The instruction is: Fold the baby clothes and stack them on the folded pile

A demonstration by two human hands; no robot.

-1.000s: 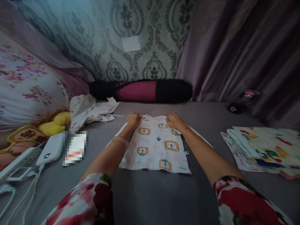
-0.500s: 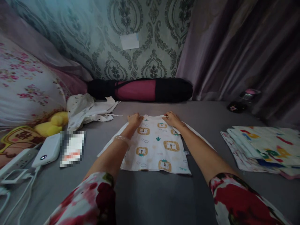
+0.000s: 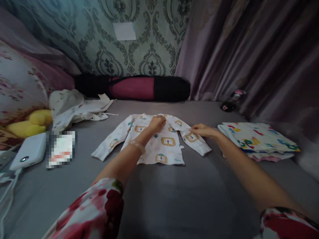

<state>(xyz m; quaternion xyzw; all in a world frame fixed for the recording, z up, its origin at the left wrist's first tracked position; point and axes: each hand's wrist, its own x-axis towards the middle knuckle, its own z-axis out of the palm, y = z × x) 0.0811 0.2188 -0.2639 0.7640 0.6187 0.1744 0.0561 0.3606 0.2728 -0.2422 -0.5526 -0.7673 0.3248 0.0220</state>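
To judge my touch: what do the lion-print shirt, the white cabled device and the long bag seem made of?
The lion-print shirt: thin matte fabric, perhaps cotton, from its soft wrinkles. The white cabled device: probably smooth hard plastic, from its flat faces. The long bag: likely cloth, dull and softly rounded; shadow hides any weave.

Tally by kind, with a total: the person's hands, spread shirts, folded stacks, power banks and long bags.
Hands: 2 (left hand, right hand)
Spread shirt: 1
Folded stack: 1
Power bank: 1
Long bag: 1
Total: 6
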